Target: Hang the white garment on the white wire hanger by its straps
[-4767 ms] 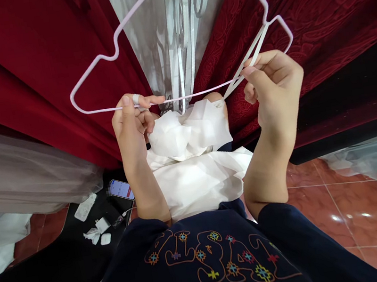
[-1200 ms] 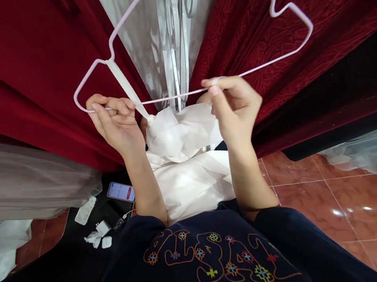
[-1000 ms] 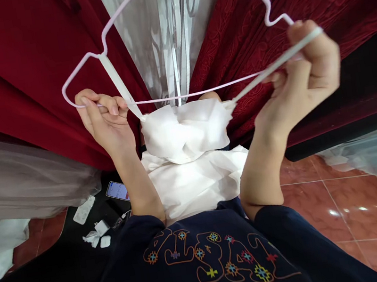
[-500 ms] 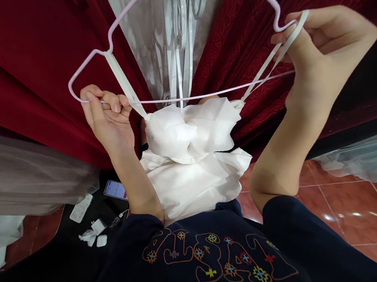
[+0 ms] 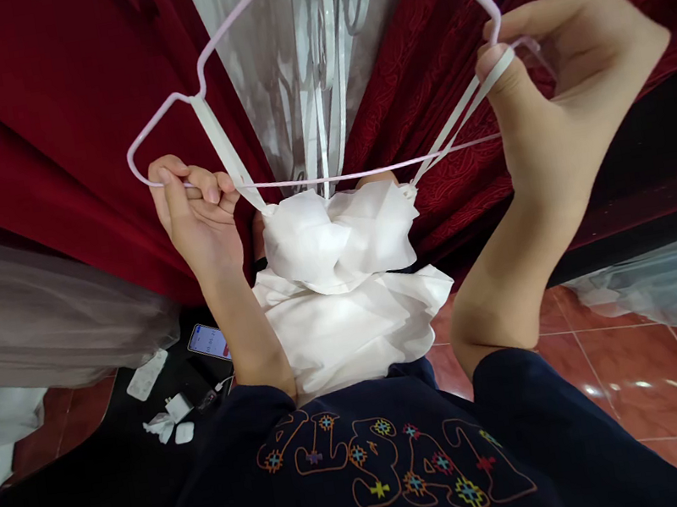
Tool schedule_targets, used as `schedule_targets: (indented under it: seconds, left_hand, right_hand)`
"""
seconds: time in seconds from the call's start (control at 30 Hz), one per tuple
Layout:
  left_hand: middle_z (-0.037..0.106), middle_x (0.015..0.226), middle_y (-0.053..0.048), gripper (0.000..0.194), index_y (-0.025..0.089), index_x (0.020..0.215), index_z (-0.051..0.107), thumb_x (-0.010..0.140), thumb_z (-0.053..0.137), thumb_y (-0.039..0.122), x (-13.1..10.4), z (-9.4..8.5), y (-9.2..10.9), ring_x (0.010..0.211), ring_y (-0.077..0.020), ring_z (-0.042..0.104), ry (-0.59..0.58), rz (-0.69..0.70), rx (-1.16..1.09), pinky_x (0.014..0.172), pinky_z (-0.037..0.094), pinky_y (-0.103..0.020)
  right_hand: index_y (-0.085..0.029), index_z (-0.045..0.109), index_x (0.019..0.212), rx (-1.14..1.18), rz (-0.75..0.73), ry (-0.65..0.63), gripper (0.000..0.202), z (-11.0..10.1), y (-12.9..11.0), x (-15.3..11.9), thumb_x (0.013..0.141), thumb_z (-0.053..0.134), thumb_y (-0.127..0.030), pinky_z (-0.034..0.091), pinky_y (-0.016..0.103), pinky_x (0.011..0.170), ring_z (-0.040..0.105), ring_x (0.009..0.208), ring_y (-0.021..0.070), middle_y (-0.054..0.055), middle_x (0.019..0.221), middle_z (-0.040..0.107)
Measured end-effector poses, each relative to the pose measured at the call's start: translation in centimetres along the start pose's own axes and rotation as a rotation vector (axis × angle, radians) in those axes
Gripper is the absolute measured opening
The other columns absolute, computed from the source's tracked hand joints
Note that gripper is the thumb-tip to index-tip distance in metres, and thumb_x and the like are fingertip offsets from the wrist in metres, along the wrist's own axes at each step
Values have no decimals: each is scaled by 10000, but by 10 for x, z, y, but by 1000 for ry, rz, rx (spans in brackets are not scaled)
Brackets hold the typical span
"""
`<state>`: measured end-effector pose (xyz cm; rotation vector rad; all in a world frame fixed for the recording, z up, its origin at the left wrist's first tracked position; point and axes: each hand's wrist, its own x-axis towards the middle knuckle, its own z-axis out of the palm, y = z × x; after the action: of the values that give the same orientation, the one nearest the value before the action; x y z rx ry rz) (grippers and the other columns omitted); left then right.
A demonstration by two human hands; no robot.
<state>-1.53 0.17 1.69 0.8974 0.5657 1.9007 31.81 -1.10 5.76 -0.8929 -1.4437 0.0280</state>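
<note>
A pale pink clothes hanger [image 5: 236, 14] is held up in front of me. My left hand [image 5: 194, 195] is closed around its lower left corner. One strap [image 5: 221, 139] of a white ruffled garment [image 5: 340, 240] hangs in the hanger's left notch. At the right notch, my right hand [image 5: 560, 73] pinches the other strap [image 5: 452, 120], which is looped across the thumb against the hanger. My right fingertips are partly hidden behind the hanger. The garment droops below the hanger's bottom bar, its lower part resting at my lap.
Dark red curtains [image 5: 66, 117] hang on both sides of a grey sheer panel [image 5: 259, 77]. On a black surface [image 5: 90, 473] at lower left lie a phone [image 5: 207, 340], a clear case [image 5: 147, 375], a white charger [image 5: 178, 407] and small white items. Red floor tiles [image 5: 638, 360] are at right.
My right hand has shifted a little left, bringing the looped strap over to the hanger's right notch. The garment's right side has moved slightly inward. My left hand stays nearly still.
</note>
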Motion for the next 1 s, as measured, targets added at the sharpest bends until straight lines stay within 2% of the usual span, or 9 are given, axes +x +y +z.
schedule_targets:
  seconds: [0.2,0.3,0.4,0.5,0.57,0.63,0.8,0.9,1.0]
  left_hand:
    - [470,691,8,328,268,973,552,1249,376,280,-2,-1,-4,726,-176,604,0,7,29,731,514,-310]
    - [472,707,9,282,282,983,541,1242,434,316,-1,-3,-9,752,-189,626,-8,19,62,754,512,-327]
    - [476,711,10,288,282,994,540,1249,411,320,-1,-3,-12,757,-182,624,1,18,81,778,520,-329]
    - [481,711,13,260,274,997,552,1229,439,297,-2,-2,-13,735,-168,622,12,44,60,767,541,-310]
    - [489,711,20,220,274,1003,552,1209,517,342,-4,-3,-14,732,-159,633,1,68,71,755,556,-294]
    - [508,719,28,227,277,1015,545,1181,608,419,-6,-3,-15,742,-154,653,-12,86,101,747,563,-284]
    - [670,901,-22,230,267,1023,561,1166,614,439,-14,-2,-15,903,-176,750,-9,88,128,848,609,-316]
    - [732,1044,-81,345,243,1029,645,1134,633,571,-20,-2,-13,1028,-214,748,-5,56,189,956,608,-349]
    - [750,1014,-115,462,213,1024,756,1072,698,669,-27,-5,-7,939,-228,707,-63,-39,403,801,578,-314]
  right_hand:
    - [-302,901,1112,18,-21,198,401,0,-3,-22,780,925,-526,535,479,1047,720,1205,248,-10,1152,796]
    - [-372,895,1084,83,-156,354,294,6,-17,-32,889,836,-584,477,576,1117,675,1180,235,-76,1086,774]
    - [-362,896,990,138,-195,444,241,18,-37,-42,1002,757,-559,531,565,1040,702,995,212,-32,921,765]
    - [-366,875,1083,115,-92,145,191,34,-50,-54,1049,707,-450,572,522,944,742,987,247,15,965,807]
    - [-357,834,1191,58,-53,-168,207,45,-51,-61,1047,698,-419,570,532,985,763,1073,262,21,1114,842]
    - [-333,814,1206,-20,-39,-353,236,55,-47,-66,1051,686,-457,533,551,1063,768,1105,259,13,1195,847]
    - [-333,823,1165,-114,21,-389,291,66,-34,-70,1095,609,-517,450,536,1142,738,1084,235,9,1178,844]
    - [-350,823,1208,-97,34,-401,304,67,-32,-72,1107,584,-510,440,530,1162,731,1136,242,9,1220,837]
    - [-369,813,1276,-101,22,-408,299,69,-30,-74,1100,602,-488,429,535,1192,724,1176,247,-3,1288,827]
